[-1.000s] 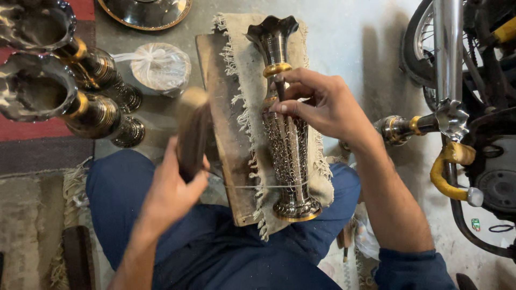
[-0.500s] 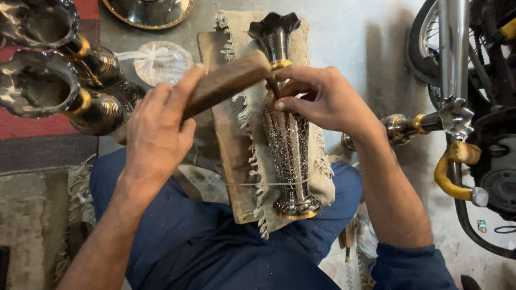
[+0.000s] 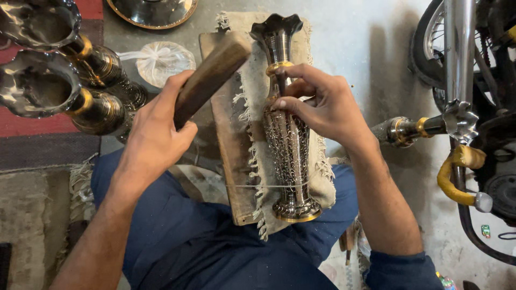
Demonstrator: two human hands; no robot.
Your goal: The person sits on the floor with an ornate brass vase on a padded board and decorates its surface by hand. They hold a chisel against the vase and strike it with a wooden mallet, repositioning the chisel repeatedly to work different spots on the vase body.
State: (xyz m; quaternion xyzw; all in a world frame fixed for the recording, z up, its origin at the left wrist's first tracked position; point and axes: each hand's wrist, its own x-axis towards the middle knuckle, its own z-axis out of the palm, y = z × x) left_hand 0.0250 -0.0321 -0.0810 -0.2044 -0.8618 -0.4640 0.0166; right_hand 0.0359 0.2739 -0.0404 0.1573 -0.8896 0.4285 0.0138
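Observation:
A tall engraved metal vase (image 3: pixel 287 145) with a fluted mouth and brass bands lies on a fringed cloth (image 3: pixel 252 80) over a wooden board (image 3: pixel 231 156) across my lap. My right hand (image 3: pixel 322 104) rests on the vase's neck and upper body, its fingers pinching a thin tool against the metal; the tool is mostly hidden. My left hand (image 3: pixel 153 134) grips a brown wooden mallet block (image 3: pixel 209 75), raised to the left of the vase's neck.
Two more dark metal vases (image 3: pixel 64 96) lie at the left on a red mat. A white tied plastic bag (image 3: pixel 161 62) and a round metal plate (image 3: pixel 153 11) sit beyond. A motorcycle (image 3: pixel 473 118) stands close at the right.
My left hand has swung the wooden block up from beside the board to above the cloth, close to the vase's neck. My right hand has stayed on the vase.

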